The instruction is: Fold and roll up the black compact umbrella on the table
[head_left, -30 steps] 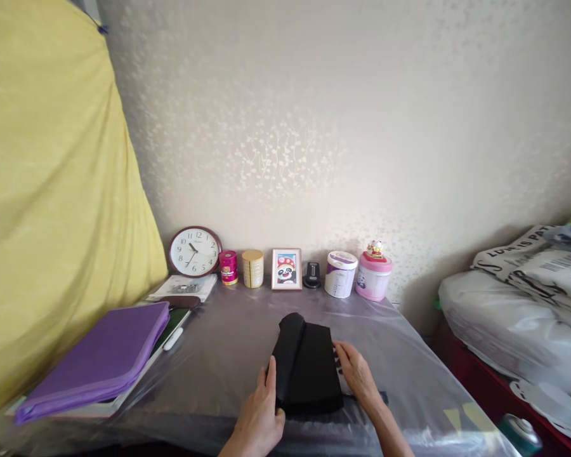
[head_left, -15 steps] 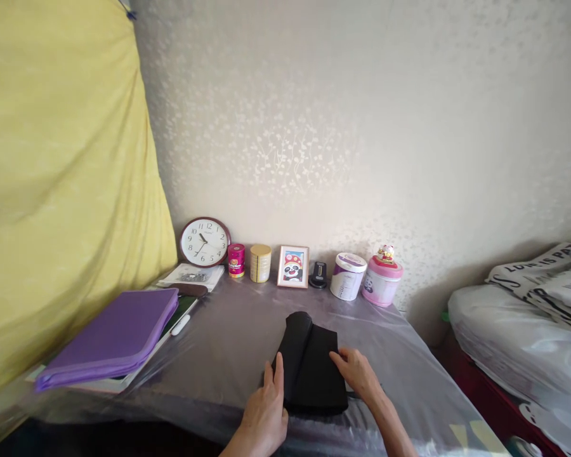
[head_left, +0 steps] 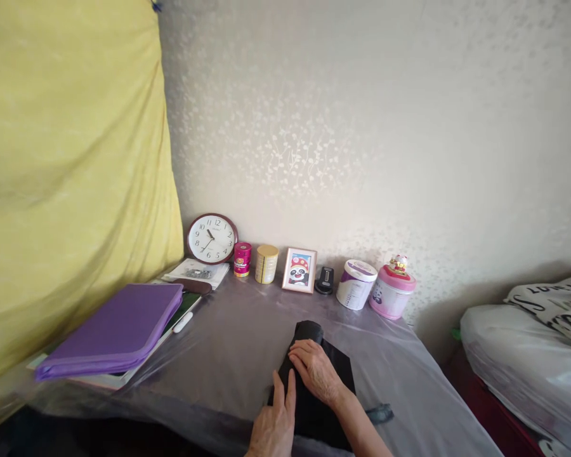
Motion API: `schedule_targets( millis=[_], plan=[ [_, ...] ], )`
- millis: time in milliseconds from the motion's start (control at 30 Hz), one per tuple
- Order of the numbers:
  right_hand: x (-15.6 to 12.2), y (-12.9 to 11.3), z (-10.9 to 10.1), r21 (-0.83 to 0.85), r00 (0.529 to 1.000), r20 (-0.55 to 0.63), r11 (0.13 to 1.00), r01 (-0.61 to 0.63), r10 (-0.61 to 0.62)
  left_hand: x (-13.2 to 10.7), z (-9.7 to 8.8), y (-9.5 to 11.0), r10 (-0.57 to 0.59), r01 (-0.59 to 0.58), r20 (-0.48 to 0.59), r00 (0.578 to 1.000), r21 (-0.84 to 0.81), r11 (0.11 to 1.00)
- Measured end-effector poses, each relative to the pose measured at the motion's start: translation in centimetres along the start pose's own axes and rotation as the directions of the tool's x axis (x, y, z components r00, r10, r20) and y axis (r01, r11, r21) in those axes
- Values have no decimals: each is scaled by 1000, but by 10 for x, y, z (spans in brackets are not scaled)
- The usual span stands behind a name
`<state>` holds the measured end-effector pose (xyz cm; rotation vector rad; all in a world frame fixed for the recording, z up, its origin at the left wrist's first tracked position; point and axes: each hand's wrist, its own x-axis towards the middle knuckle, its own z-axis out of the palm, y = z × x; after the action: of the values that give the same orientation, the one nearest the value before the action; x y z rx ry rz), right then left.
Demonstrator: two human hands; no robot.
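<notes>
A folded black cloth (head_left: 339,367) lies on the plastic-covered table (head_left: 238,343) near its front edge, with a rolled edge along its left side. My right hand (head_left: 316,370) lies on top of the cloth, fingers flat and reaching left over the rolled edge. My left hand (head_left: 276,423) rests against the cloth's left side at the near end, fingers straight and together, pointing away from me. Neither hand holds anything.
Along the wall stand a clock (head_left: 212,238), a pink can (head_left: 242,259), a gold can (head_left: 266,264), a framed picture (head_left: 299,270), a white tub (head_left: 356,284) and a pink tub (head_left: 392,291). A purple folder (head_left: 117,330) lies left. White bags (head_left: 523,362) pile up right.
My right hand has moved from the cloth's right edge onto its top, reaching left. My left hand stays by the left edge. The camera has swung to the left.
</notes>
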<state>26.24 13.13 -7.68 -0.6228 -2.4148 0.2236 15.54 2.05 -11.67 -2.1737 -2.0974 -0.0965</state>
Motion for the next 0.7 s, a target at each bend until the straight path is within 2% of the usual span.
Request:
schedule_targets(
  millis=[67, 133, 233, 300, 400, 500, 633, 700],
  plan=[
    [9, 15, 4, -99, 997, 67, 995, -22, 29, 1, 7, 0, -12, 15, -70, 997, 47, 999],
    [20, 33, 6, -223, 982, 158, 973, -64, 101, 2, 9, 1, -32, 39, -97, 995, 68, 997],
    [39, 58, 8, -392, 914, 264, 900, -189, 308, 3, 8, 3, -52, 60, -90, 995, 88, 994],
    [48, 73, 7, -445, 868, 255, 849, -285, 425, 4, 6, 3, -49, 54, -54, 997, 96, 994],
    [52, 92, -4, -471, 807, 152, 759, -449, 571, 5, 1, 2, -53, 51, 45, 998, 60, 997],
    [33, 101, -26, -444, 754, 14, 679, -584, 657, 6, -8, -1, -49, 59, 175, 983, -50, 997],
    [-28, 94, -55, -378, 672, -106, 596, -709, 733, 4, -28, -5, -13, 69, 284, 959, -189, 980],
    [-61, 84, -59, -149, 616, -115, 599, -786, 779, 1, -37, -6, -8, 75, 301, 954, -214, 974]
  ],
)
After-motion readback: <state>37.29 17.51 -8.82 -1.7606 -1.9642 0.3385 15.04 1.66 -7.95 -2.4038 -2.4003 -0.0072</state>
